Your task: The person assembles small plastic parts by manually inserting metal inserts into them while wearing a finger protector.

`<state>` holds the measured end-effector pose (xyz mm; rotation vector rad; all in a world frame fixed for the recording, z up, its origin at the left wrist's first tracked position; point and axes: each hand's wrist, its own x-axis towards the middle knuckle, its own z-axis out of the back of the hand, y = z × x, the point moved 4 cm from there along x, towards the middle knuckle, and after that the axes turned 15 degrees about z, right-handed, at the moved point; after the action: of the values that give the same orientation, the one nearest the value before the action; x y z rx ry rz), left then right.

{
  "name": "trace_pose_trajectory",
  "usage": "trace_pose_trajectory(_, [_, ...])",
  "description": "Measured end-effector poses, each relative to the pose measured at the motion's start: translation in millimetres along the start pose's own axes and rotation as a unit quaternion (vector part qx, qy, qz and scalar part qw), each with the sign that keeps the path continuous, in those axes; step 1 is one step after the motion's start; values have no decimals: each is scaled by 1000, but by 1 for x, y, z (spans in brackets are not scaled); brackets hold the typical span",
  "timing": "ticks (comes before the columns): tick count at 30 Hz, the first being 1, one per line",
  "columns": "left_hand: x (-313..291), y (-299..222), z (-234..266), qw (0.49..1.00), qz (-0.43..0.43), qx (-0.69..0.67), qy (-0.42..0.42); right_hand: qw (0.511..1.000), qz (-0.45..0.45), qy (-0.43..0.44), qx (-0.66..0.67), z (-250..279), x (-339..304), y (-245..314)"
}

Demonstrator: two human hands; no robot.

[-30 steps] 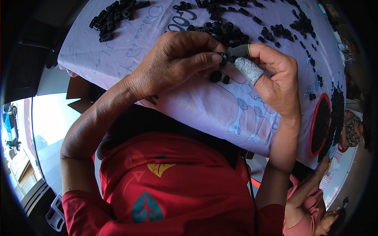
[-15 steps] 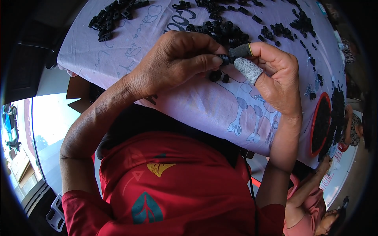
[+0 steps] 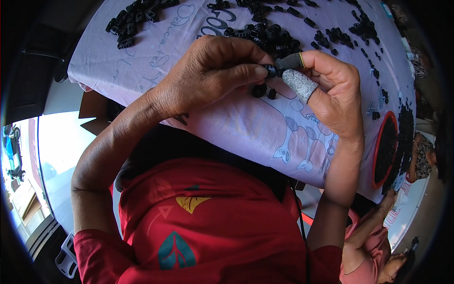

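Observation:
Both hands meet above a lilac printed cloth (image 3: pixel 246 128) covering a table. My left hand (image 3: pixel 208 75) pinches a small black plastic part (image 3: pixel 271 70) between thumb and forefinger. My right hand (image 3: pixel 333 90) grips the same part from the other side; its thumb and forefinger wear grey fabric fingertip covers (image 3: pixel 299 84). Two loose black pieces (image 3: pixel 264 91) lie on the cloth just below the fingers. More black parts (image 3: pixel 265 35) are scattered just beyond the hands.
A separate pile of black parts (image 3: pixel 135 19) lies at the far left of the cloth. A red-rimmed bowl (image 3: pixel 378 156) full of black parts sits at the right edge. Another person in pink (image 3: pixel 373 246) is at lower right, reaching towards it.

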<state>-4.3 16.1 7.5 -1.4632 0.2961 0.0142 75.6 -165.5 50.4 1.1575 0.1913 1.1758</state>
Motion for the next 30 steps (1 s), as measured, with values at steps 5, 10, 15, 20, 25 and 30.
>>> trace_pose_trajectory(5, [0,1,0,1000,-2,-7,0,1000,5,-15,10,-3,0,-1])
trace_pose_trajectory(10, [0,0,-2,999,-13,40,-27,1000,-24,-15,0,-8,-3,-7])
trace_pose_trajectory(15, [0,1,-2,998,2,40,-44,999,6,-33,-25,-13,-2,-4])
trace_pose_trajectory(20, [1,1,-4,997,9,42,-61,997,28,-32,-68,-14,-1,-3])
trace_pose_trajectory(25, [2,0,-5,996,11,53,-76,989,50,-25,-136,-15,1,2])
trace_pose_trajectory(30, [1,0,-5,994,14,68,-82,995,30,-14,-98,-14,3,-3])
